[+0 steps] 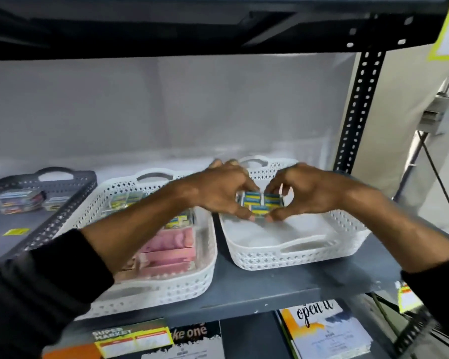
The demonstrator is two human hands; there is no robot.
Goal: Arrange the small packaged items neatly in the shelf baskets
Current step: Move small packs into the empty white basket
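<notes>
Over the right white basket [296, 255], my left hand [223, 190] and my right hand [306, 193] together clasp a cluster of small blue-and-yellow boxes [261, 203]. Fingers press the cluster from both sides and from below, and it sits near the basket's back part. The middle white basket [166, 288] holds pink packets [169, 252] in front and more blue-and-yellow boxes [126, 199] at the back, partly hidden by my left forearm. A grey basket [62, 195] at the left holds small clear-wrapped packs [20, 200].
All baskets stand on a grey metal shelf [283, 288] with a black perforated upright [358, 112] at the right. A dark shelf hangs overhead. Below lie notebooks [324, 330] and a yellow price label [135, 338]. A small yellow tag [16, 231] lies in the grey basket.
</notes>
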